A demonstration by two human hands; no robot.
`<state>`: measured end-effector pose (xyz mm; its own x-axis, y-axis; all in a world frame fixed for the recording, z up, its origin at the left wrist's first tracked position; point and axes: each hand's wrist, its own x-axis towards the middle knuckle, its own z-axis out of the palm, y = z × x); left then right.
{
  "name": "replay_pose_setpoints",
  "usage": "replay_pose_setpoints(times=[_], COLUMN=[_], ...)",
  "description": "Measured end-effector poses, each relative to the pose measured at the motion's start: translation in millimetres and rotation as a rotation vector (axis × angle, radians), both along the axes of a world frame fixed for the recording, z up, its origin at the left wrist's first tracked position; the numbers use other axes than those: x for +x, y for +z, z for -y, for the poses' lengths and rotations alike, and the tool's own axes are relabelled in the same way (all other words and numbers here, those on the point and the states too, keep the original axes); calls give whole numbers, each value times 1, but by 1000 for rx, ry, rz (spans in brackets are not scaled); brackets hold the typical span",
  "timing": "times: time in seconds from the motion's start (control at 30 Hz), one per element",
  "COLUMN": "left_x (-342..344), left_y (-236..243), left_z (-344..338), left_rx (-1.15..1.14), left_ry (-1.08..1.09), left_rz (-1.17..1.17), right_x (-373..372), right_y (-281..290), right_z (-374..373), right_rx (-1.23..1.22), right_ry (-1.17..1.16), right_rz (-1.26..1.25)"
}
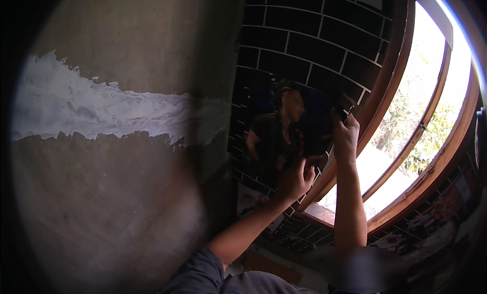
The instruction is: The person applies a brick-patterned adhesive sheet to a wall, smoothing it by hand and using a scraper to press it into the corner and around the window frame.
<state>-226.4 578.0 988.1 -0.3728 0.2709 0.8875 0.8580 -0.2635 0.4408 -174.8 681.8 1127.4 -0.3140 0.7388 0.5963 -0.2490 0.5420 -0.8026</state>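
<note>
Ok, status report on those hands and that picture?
Left hand low by dark picture; right hand near its right edge; grips too dim to tell. Wooden window frame alongside.

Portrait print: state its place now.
Head view, just right of centre: the portrait print is left of the wooden window frame, above the left hand and left of the right hand.

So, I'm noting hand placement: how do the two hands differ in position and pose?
The right hand appears higher and farther right than the left hand. The right forearm rises nearly upright, while the left forearm slants up toward the right. Both hands are bare and near the dark picture of a person; shadow obscures some fingers.
</note>
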Motion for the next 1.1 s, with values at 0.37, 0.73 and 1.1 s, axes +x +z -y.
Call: replay_pose_setpoints(times=[0.37,0.73,1.1], left_x=[-27,-82,-85], left_y=[-29,176,243], left_z=[1,9,-27], left_rx=[-135,-179,-623], left_ry=[-2,73,183], left_rz=[153,-513,-929], right_x=[1,0,-2], right_y=[-2,-1,-2], right_z=[3,13,11], right_rx=[90,374,570], right_ry=[-12,-181,-309], right_rz=[14,41,79])
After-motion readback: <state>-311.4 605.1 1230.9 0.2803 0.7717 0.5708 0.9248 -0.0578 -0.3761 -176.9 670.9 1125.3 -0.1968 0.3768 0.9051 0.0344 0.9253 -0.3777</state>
